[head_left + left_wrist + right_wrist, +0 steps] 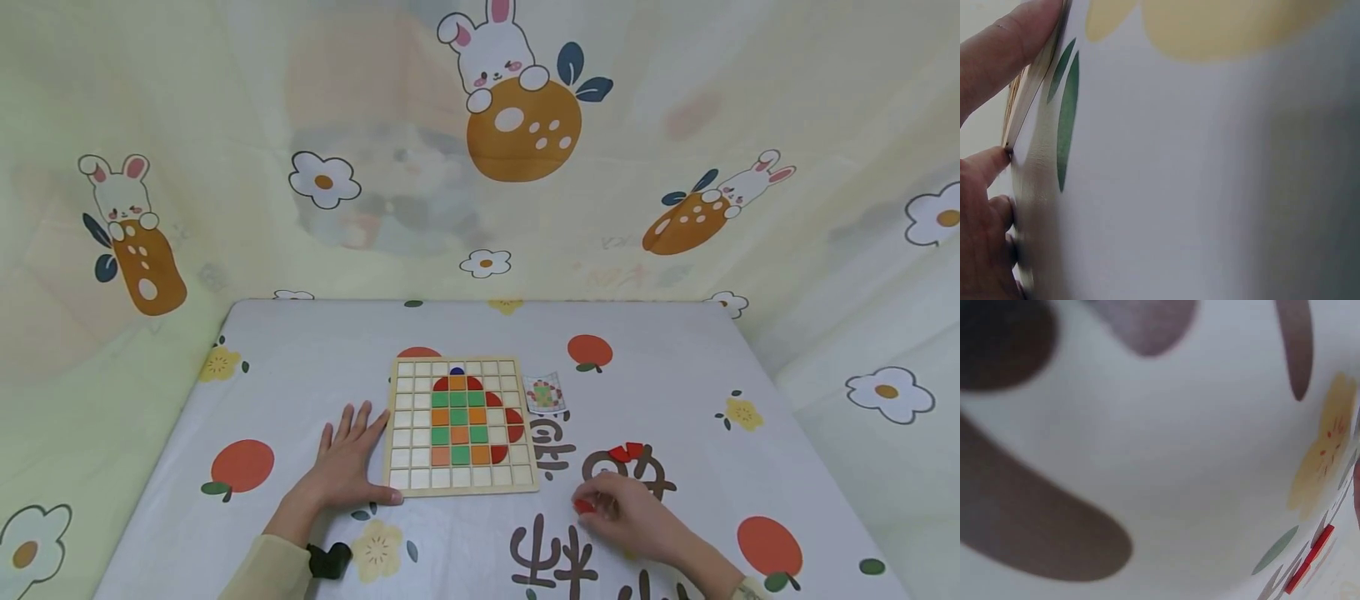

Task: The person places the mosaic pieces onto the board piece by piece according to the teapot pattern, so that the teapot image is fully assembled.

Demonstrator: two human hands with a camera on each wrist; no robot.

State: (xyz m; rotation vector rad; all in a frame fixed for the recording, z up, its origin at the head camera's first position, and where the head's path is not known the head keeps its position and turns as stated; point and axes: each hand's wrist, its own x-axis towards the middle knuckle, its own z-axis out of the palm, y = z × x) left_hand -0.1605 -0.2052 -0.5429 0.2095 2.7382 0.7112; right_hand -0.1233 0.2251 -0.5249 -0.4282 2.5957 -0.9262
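A square wooden grid board (401, 478) lies on the cloth, partly filled with green and orange square tiles, red rounded tiles along the outline and a blue piece at the top. My left hand (347, 458) rests at the board's left side, fingers spread and straight, thumb along the lower left corner; in the left wrist view the thumb (1004, 53) presses the board's edge. Right of the board, my right hand (626, 512) pinches a small red tile (584, 506) between thumb and fingers, low over the cloth. Only a sliver of that hand shows in the right wrist view.
Two red tiles (627, 452) lie beyond my right hand. A small picture card (545, 393) with a similar tile pattern sits at the board's upper right. Near my left sleeve is a black object (330, 561). A printed curtain (390, 275) hangs behind the table.
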